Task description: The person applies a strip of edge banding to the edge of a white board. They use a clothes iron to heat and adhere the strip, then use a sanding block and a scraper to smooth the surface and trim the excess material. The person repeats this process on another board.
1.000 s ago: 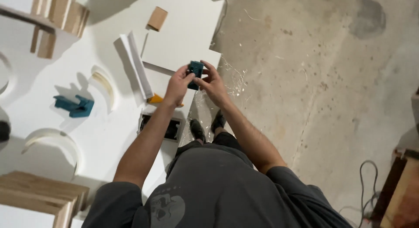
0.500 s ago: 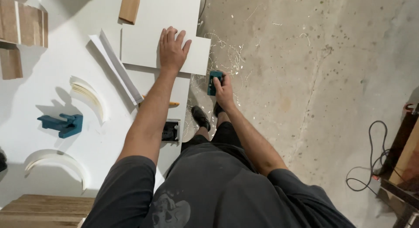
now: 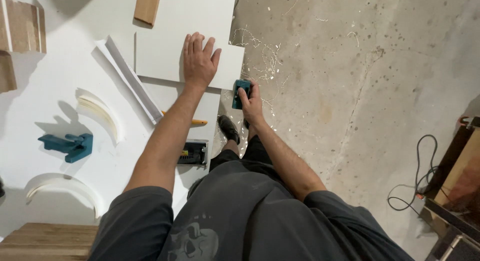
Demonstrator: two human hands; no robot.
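While gripped in the right hand (image 3: 252, 102), small teal plastic hand tool (image 3: 241, 93) sits right at the near corner of the flat white rectangular board (image 3: 165, 46), just off its edge and over the floor side. Fingers wrapped around the tool's body, so closed tight on it; can't make out exactly how the tool meets the board edge. Left hand (image 3: 199, 61) spread flat, palm down, pressed on the board near that same corner, fingers fanned out and holding nothing. Board lying on the big white worktable (image 3: 45, 106). Just to the left of it, a long white angled strip (image 3: 131, 81) running diagonally, and close below that an orange pencil (image 3: 192, 122) half tucked under the forearm. A bit nearer the body, a black and grey boxy tool (image 3: 192, 153) at the table's edge. Further left, a teal plastic clamp-like jig (image 3: 70, 145), plus two curved white arc-shaped offcuts (image 3: 102, 113) (image 3: 62, 188). Small tan wooden block (image 3: 147, 7) up at the far end of the board. Stacked wooden pieces (image 3: 22, 23) in the far left corner. Off to the right, bare concrete floor (image 3: 350, 91) scattered with pale shavings, black shoe (image 3: 230, 128) planted on it, and a black cable (image 3: 415, 186) looped over by the right edge.
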